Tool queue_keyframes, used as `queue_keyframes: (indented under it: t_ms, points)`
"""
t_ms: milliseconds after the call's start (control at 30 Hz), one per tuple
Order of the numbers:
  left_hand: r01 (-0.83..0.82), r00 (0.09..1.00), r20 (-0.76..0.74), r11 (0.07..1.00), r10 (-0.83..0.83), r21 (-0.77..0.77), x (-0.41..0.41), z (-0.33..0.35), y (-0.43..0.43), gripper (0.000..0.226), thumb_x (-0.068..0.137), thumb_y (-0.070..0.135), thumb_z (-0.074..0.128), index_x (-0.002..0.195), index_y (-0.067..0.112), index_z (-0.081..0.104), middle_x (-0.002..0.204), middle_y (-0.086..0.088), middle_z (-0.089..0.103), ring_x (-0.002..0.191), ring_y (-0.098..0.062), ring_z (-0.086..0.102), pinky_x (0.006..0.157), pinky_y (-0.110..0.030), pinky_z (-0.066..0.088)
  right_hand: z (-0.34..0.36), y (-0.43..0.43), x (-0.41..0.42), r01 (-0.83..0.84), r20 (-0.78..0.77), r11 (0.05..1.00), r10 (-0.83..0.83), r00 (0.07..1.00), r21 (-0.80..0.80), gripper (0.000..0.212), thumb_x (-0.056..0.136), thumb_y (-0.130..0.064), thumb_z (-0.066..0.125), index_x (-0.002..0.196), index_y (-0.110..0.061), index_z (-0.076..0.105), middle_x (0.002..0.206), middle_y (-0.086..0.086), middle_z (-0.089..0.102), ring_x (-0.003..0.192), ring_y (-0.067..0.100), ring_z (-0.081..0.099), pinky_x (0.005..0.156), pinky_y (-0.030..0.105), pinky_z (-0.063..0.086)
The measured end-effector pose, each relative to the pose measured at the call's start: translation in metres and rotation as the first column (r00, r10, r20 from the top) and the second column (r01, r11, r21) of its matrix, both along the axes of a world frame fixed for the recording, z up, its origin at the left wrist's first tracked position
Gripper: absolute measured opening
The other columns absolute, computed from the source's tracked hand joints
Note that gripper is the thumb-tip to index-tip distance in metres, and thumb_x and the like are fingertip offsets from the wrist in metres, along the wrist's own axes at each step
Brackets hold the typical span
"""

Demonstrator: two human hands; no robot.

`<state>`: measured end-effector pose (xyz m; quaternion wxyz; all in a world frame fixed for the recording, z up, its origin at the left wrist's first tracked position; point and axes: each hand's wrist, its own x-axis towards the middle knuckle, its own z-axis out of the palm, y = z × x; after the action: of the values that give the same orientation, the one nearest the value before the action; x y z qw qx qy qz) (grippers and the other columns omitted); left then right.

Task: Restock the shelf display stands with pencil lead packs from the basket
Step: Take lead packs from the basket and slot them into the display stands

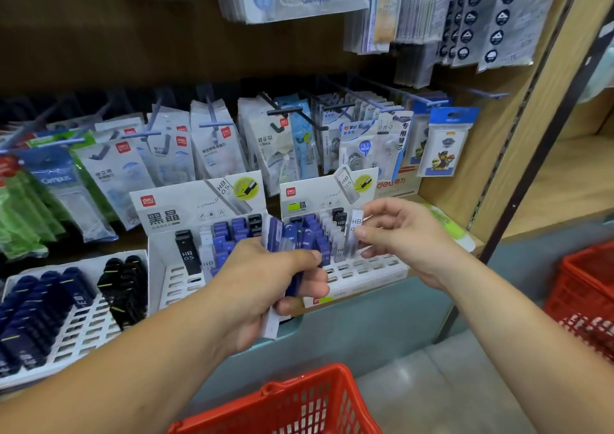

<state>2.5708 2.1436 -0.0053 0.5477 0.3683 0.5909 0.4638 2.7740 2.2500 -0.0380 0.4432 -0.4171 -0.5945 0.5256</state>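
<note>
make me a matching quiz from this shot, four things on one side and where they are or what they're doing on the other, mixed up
1 left hand
2 right hand
3 black pack
4 near red basket

A pinches one clear pack
B stands in the left display stand
C grips a bundle of blue and clear packs
D bottom edge of view, below both hands

Pairs: 1-C, 2-A, 3-B, 4-D
</note>
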Motion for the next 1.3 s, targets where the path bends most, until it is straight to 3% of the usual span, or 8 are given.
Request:
queue_keyframes:
  t_ms: [400, 633, 800, 933, 1100, 1167, 1233, 1300]
  points:
    - [0.009, 0.994, 0.112, 0.999, -0.005, -0.034, -0.002, -0.025, -0.02, 0.029, 0.092, 0.026, 0.074, 0.113, 0.007, 0.068, 0.098, -0.011, 0.08, 0.091, -0.021, 0.078, 0.038, -0.017, 0.027, -0.027, 0.006, -0.003, -0.023, 0.294, 0.995, -0.006, 0.956, 0.097, 0.024, 0.083, 0.005, 0.078, 0.085, -0.017, 0.07, 0.074, -0.002, 0.066, 0.073, 0.023, 0.062, 0.069, 0.037, 0.057]
    - [0.049, 0.986, 0.163, 0.999, -0.046, -0.018, -0.005, -0.028, -0.025, 0.026, 0.098, 0.021, 0.065, 0.117, 0.003, 0.066, 0.1, -0.016, 0.079, 0.086, -0.022, 0.078, 0.035, -0.018, 0.027, -0.038, 0.012, -0.015, -0.072, 0.403, 0.979, -0.012, 0.915, 0.192, 0.037, 0.087, 0.004, 0.072, 0.083, -0.033, 0.066, 0.074, -0.01, 0.062, 0.065, 0.018, 0.061, 0.067, 0.037, 0.052]
    - [0.05, 0.976, 0.214, 0.999, -0.046, -0.013, -0.013, -0.03, -0.026, 0.023, 0.098, 0.018, 0.065, 0.114, 0.001, 0.068, 0.1, -0.018, 0.078, 0.08, -0.022, 0.075, 0.033, -0.017, 0.03, -0.033, 0.02, -0.016, -0.051, 0.511, 0.971, -0.077, 0.856, 0.232, 0.021, 0.083, 0.0, 0.079, 0.082, -0.017, 0.067, 0.074, 0.0, 0.068, 0.064, 0.01, 0.059, 0.068, 0.027, 0.053]
    - [0.078, 0.96, 0.269, 0.997, -0.072, -0.01, -0.016, -0.031, -0.027, 0.027, 0.096, 0.022, 0.067, 0.114, 0.002, 0.068, 0.095, -0.016, 0.076, 0.076, -0.02, 0.07, 0.034, -0.018, 0.031, -0.038, 0.018, -0.015, -0.103, 0.68, 0.961, -0.105, 0.726, 0.258, 0.022, 0.085, -0.007, 0.078, 0.079, -0.023, 0.063, 0.071, -0.007, 0.063, 0.069, 0.015, 0.059, 0.07, 0.029, 0.05]
    - [0.041, 0.928, 0.37, 0.999, -0.041, 0.008, -0.015, -0.032, -0.025, 0.033, 0.092, 0.02, 0.069, 0.118, 0.0, 0.067, 0.087, -0.01, 0.07, 0.068, -0.016, 0.062, 0.037, -0.02, 0.033, -0.02, 0.008, -0.009, 0.028, 0.772, 0.93, -0.32, 0.549, 0.366, 0.037, 0.069, -0.045, 0.091, 0.069, -0.022, 0.062, 0.066, -0.008, 0.065, 0.068, 0.014, 0.061, 0.063, 0.032, 0.05]
    - [-0.009, 0.913, 0.408, 1.0, 0.006, 0.006, -0.015, -0.031, -0.024, 0.043, 0.085, 0.02, 0.072, 0.121, -0.003, 0.068, 0.079, -0.007, 0.066, 0.064, -0.015, 0.058, 0.039, -0.02, 0.034, 0.0, -0.008, -0.016, 0.039, 0.696, 0.93, -0.301, 0.652, 0.367, 0.041, 0.074, -0.045, 0.088, 0.064, -0.017, 0.059, 0.056, -0.008, 0.062, 0.055, 0.012, 0.058, 0.054, 0.028, 0.044]
    - [-0.044, 0.899, 0.438, 0.998, 0.026, 0.032, -0.016, -0.028, -0.025, 0.032, 0.082, 0.02, 0.073, 0.108, 0.001, 0.07, 0.072, -0.007, 0.059, 0.059, -0.015, 0.052, 0.041, -0.021, 0.037, 0.021, -0.034, -0.03, -0.031, 0.507, 0.993, -0.032, 0.861, 0.115, 0.041, 0.082, -0.039, 0.083, 0.065, -0.011, 0.058, 0.056, 0.002, 0.063, 0.049, 0.017, 0.057, 0.047, 0.026, 0.04]
    - [-0.077, 0.892, 0.45, 0.995, 0.038, 0.069, -0.016, -0.027, -0.026, 0.009, 0.091, 0.018, 0.069, 0.089, 0.009, 0.071, 0.07, -0.006, 0.061, 0.057, -0.016, 0.055, 0.046, -0.024, 0.045, 0.036, -0.062, -0.045, -0.241, 0.357, 0.961, 0.274, 0.893, -0.135, 0.04, 0.079, -0.042, 0.083, 0.076, -0.008, 0.062, 0.07, 0.016, 0.07, 0.055, 0.024, 0.063, 0.047, 0.028, 0.042]
